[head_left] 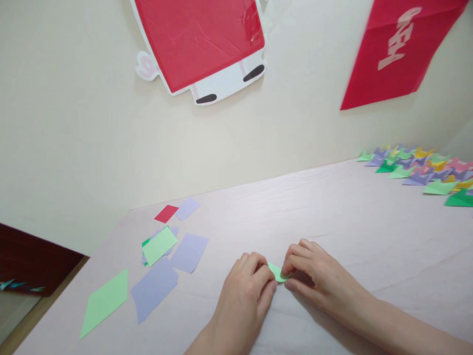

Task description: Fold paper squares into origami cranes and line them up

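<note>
A small folded piece of light green paper (pixel 277 272) lies on the pale pink table cover (pixel 332 217), near the front. Both hands pinch it. My left hand (pixel 246 288) has its fingers curled over the paper's left end. My right hand (pixel 314 276) presses its fingertips on the right end. Most of the paper is hidden under the fingers.
Loose flat paper squares lie at the left: light green (pixel 105 301), lavender (pixel 153 292), another light green (pixel 159 245), lavender (pixel 189 252), red (pixel 166 213). Several folded coloured paper pieces (pixel 421 172) are grouped at the far right. Red posters hang on the wall behind.
</note>
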A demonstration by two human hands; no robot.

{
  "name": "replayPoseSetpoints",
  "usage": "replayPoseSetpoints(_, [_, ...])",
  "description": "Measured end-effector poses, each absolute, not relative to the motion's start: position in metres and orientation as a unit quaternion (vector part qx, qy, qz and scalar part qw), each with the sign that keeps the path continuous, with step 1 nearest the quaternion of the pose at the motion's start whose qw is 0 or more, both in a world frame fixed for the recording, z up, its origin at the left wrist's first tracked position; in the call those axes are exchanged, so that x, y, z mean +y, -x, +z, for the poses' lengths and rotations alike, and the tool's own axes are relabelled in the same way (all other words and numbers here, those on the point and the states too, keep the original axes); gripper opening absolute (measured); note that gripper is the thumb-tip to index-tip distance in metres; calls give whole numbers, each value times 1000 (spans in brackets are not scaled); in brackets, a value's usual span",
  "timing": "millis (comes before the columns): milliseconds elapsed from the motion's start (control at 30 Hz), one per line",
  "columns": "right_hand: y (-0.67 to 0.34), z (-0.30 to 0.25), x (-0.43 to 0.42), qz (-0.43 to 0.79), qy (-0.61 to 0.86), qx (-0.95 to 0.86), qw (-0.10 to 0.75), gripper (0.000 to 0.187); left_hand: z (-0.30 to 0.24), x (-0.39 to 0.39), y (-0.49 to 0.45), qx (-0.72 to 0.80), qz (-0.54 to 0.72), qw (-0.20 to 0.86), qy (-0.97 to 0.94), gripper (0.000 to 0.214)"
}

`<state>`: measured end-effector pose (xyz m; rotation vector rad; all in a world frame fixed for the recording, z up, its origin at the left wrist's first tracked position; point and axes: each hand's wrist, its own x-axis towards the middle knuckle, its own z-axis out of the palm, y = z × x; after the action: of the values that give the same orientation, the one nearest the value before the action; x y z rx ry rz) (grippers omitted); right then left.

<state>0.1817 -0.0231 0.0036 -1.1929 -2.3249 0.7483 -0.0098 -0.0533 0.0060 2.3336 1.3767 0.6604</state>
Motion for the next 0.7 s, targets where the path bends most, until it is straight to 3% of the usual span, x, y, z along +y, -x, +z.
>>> replayPoseSetpoints(200, [-181, 3, -20, 291, 448, -819, 208, 16, 6, -46, 5, 531, 267, 230, -771, 14])
replayPoseSetpoints(700, [-175, 1, -19, 271, 454, -827, 191, 13, 1, -46, 0, 564, 203, 200, -775, 13])
